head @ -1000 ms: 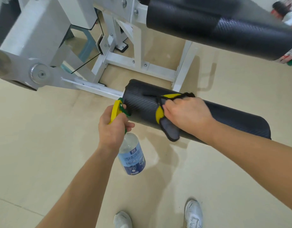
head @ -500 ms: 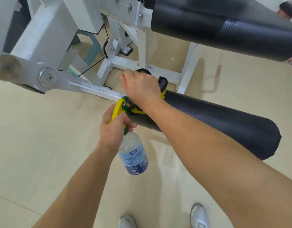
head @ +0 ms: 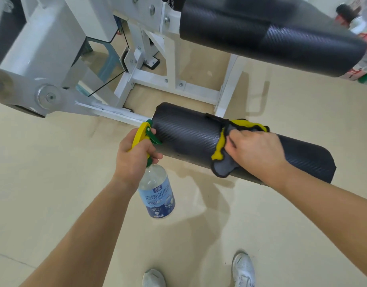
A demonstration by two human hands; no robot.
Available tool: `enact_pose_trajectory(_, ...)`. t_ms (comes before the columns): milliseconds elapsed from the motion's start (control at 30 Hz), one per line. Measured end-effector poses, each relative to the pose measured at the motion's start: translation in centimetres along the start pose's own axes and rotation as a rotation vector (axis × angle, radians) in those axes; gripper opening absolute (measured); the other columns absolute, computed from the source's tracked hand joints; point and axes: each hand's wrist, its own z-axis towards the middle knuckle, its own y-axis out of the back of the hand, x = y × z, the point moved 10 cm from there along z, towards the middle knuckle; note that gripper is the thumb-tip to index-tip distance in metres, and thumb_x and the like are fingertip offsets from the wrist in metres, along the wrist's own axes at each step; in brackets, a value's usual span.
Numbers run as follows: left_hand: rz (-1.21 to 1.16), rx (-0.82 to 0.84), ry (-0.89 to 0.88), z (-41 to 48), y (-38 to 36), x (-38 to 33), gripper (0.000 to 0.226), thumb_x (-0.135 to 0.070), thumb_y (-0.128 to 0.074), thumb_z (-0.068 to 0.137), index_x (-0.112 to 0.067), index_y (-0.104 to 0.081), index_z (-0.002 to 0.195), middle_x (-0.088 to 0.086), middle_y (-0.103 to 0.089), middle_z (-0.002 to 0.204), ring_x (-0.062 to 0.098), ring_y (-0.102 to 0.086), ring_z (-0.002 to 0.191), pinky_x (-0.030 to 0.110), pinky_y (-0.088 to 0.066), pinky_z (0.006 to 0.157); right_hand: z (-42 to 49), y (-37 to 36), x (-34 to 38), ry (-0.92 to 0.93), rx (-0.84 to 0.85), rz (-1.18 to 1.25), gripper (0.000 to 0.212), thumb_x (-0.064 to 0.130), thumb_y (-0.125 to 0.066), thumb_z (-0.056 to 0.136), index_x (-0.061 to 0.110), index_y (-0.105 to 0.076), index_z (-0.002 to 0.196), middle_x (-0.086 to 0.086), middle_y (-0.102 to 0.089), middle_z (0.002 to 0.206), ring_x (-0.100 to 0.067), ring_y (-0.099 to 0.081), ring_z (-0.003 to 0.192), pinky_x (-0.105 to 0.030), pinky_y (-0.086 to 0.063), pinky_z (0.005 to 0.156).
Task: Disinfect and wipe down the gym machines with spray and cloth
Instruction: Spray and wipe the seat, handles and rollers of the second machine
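A black padded roller [head: 188, 135] of the white gym machine [head: 44, 48] runs across the middle of the view. My right hand [head: 257, 150] presses a grey and yellow cloth [head: 222, 160] onto the roller, a little right of its middle. My left hand [head: 135, 156] grips the yellow and green trigger of a clear spray bottle [head: 157, 195] with a blue label. The bottle hangs just in front of the roller's left end, with its nozzle close to the padding.
A second, larger black roller [head: 271, 36] sits above at the upper right. White frame bars [head: 178, 85] and a pivot arm [head: 48, 96] stand behind and to the left. Beige floor lies below, with my white shoes [head: 242, 268] near the bottom edge.
My right hand has slid the cloth from the roller's left end back toward the right. The left hand with the bottle has stayed beside the roller's left end.
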Motion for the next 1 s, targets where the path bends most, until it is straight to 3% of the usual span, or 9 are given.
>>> enact_pose_trajectory(200,0.027,-0.004,-0.037,-0.2,0.3,-0.2,0.037,0.008,-0.047,0.08,-0.006,-0.066,0.107,0.01,-0.059,0.073,0.024,-0.062,0.066,0.029,-0.051,0.061,-3.4,0.8,-5.7,-0.28,0.19,0.194,0.038,0.036,-0.048,0.098,0.019,-0.043,0.065,0.001,-0.048,0.054,-0.033,-0.054,0.053,-0.031,-0.036,0.05)
enact_pose_trajectory(300,0.087,0.002,-0.116,-1.9,0.5,-1.1,0.035,0.006,-0.05,0.085,-0.015,-0.068,0.106,0.006,-0.064,0.08,0.022,-0.066,0.064,0.026,-0.052,0.062,-3.4,0.8,-5.5,-0.536,0.227,0.78,0.046,0.045,-0.049,0.098,0.011,-0.047,0.066,-0.005,-0.051,0.058,-0.024,-0.05,0.061,-0.038,-0.038,0.057)
enact_pose_trajectory(367,0.111,0.067,-0.18,-3.6,-0.2,-1.9,0.033,0.003,-0.054,0.087,-0.02,-0.07,0.104,0.004,-0.072,0.095,0.021,-0.067,0.062,0.027,-0.053,0.062,-3.3,1.4,-4.0,-0.688,0.222,1.132,0.05,0.044,-0.052,0.098,0.0,-0.052,0.075,-0.011,-0.052,0.067,-0.021,-0.051,0.066,-0.049,-0.051,0.062)
enact_pose_trajectory(433,0.089,0.156,-0.211,-5.3,-1.2,-2.7,0.026,-0.007,-0.057,0.085,-0.023,-0.07,0.101,0.002,-0.074,0.106,0.023,-0.068,0.061,0.028,-0.054,0.061,-3.7,1.5,-2.0,-0.825,0.251,1.384,0.042,0.036,-0.053,0.102,-0.003,-0.06,0.086,-0.012,-0.059,0.076,-0.024,-0.057,0.072,-0.06,-0.056,0.07)
enact_pose_trajectory(500,0.046,0.223,-0.198,-6.5,-2.4,-3.1,0.02,-0.011,-0.062,0.091,-0.024,-0.069,0.103,0.002,-0.075,0.111,0.024,-0.073,0.068,0.027,-0.052,0.06,-4.1,1.8,-0.2,-0.918,0.284,1.587,0.034,0.032,-0.052,0.103,0.003,-0.065,0.091,-0.014,-0.064,0.085,-0.029,-0.059,0.08,-0.059,-0.053,0.071)
enact_pose_trajectory(567,0.01,0.273,-0.185,-7.5,-3.7,-3.3,0.017,-0.011,-0.064,0.099,-0.024,-0.067,0.11,-0.002,-0.074,0.113,0.022,-0.077,0.085,0.025,-0.053,0.062,-3.8,2.6,1.2,-0.911,0.301,1.747,0.031,0.033,-0.054,0.099,0.005,-0.067,0.093,-0.018,-0.064,0.094,-0.034,-0.056,0.087,-0.053,-0.042,0.074)
enact_pose_trajectory(633,-0.026,0.303,-0.216,-8.4,-4.8,-4.1,0.018,-0.016,-0.067,0.099,-0.021,-0.065,0.116,-0.006,-0.074,0.114,0.017,-0.075,0.096,0.024,-0.056,0.064,-3.6,3.5,2.0,-0.898,0.313,1.888,0.034,0.033,-0.054,0.093,0.005,-0.069,0.105,-0.021,-0.068,0.105,-0.036,-0.062,0.093,-0.05,-0.048,0.078)
enact_pose_trajectory(800,-0.07,0.25,-0.335,-9.9,-5.5,-6.1,0.034,-0.022,-0.074,0.088,-0.014,-0.062,0.119,-0.003,-0.071,0.113,0.014,-0.072,0.086,0.03,-0.06,0.074,-2.7,5.1,3.1,-0.794,0.359,2.01,0.038,0.02,-0.049,0.097,-0.001,-0.06,0.126,-0.026,-0.066,0.121,-0.045,-0.062,0.115,-0.053,-0.053,0.097)
enact_pose_trajectory(1000,0.007,0.217,-0.397,-9.8,-5.6,-7.2,0.04,-0.017,-0.073,0.086,-0.015,-0.06,0.124,-0.009,-0.07,0.116,0.012,-0.069,0.083,0.03,-0.06,0.076,-2.8,5.6,3.9,-0.684,0.425,1.985,0.028,0.015,-0.053,0.097,-0.003,-0.057,0.118,-0.024,-0.07,0.11,-0.035,-0.068,0.1,-0.044,-0.054,0.086)
